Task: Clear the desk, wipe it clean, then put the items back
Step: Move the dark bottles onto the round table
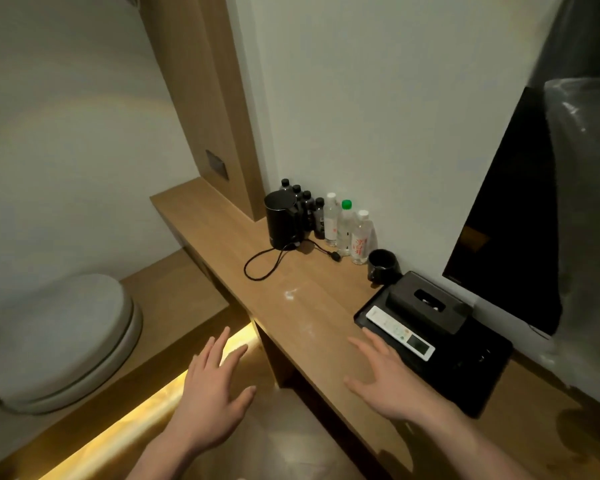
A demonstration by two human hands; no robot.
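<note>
Fingers of both hands, left [215,386] and right [385,379], are spread apart, holding nothing, seemingly poised to start clearing. Just beyond the right fingers sits a black tray [465,379]; kettle [282,220] and bottles [343,225] stand farther along the wooden counter [291,320].

Round cushion [54,337] left; wall-mounted screen [506,230] right.
</note>
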